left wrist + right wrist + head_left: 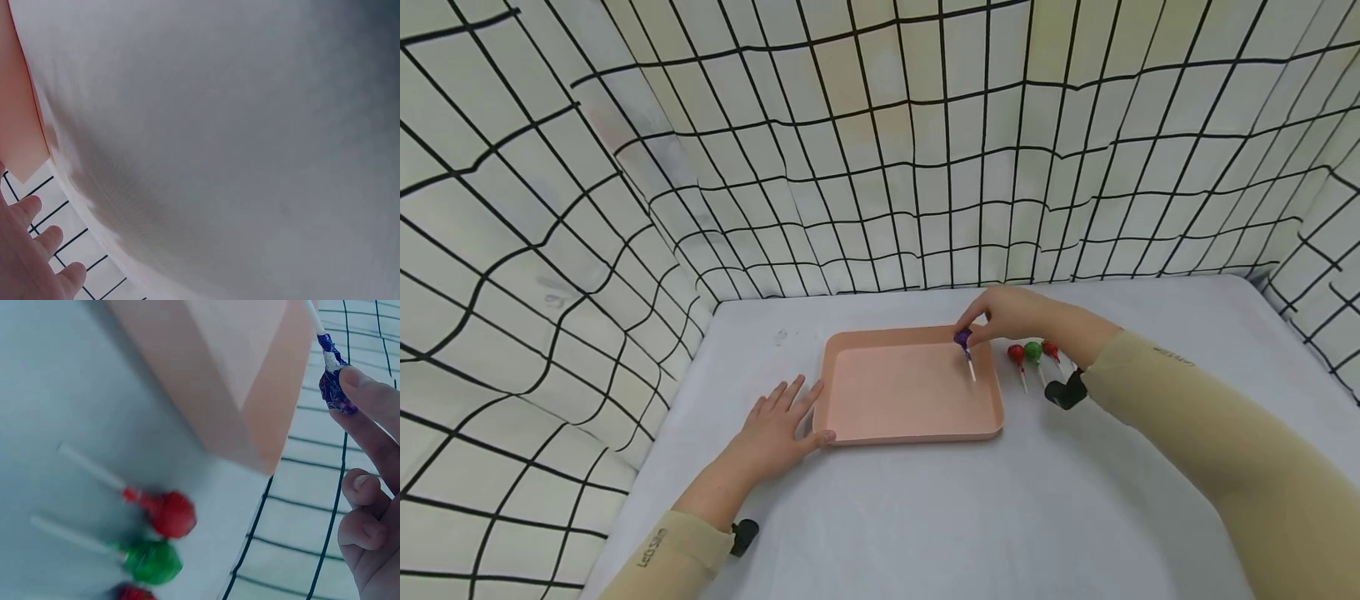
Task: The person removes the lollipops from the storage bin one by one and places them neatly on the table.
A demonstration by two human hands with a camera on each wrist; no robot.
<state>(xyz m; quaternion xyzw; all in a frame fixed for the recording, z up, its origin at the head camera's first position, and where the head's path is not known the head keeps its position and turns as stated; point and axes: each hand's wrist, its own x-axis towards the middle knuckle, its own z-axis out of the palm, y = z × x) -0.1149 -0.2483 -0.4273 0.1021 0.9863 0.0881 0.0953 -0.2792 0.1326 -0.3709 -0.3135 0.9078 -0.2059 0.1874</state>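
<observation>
My right hand (1011,315) pinches a purple-wrapped lollipop (964,340) by its candy head, over the right end of a pink tray (910,392). Its white stick points down toward the tray. In the right wrist view, thumb and forefinger grip the purple lollipop (337,387) while the other fingers curl loosely. With fingers spread, my left hand (778,433) touches the tray's left edge. Just right of the tray lie a red lollipop (1016,353), a green lollipop (1033,352) and another red lollipop (1050,350), sticks toward me.
The tray stands on a table with a white cloth (925,517). White walls with a black grid (887,167) rise behind and at both sides. A dark wrist camera (1066,390) hangs under the right wrist, close to the loose lollipops.
</observation>
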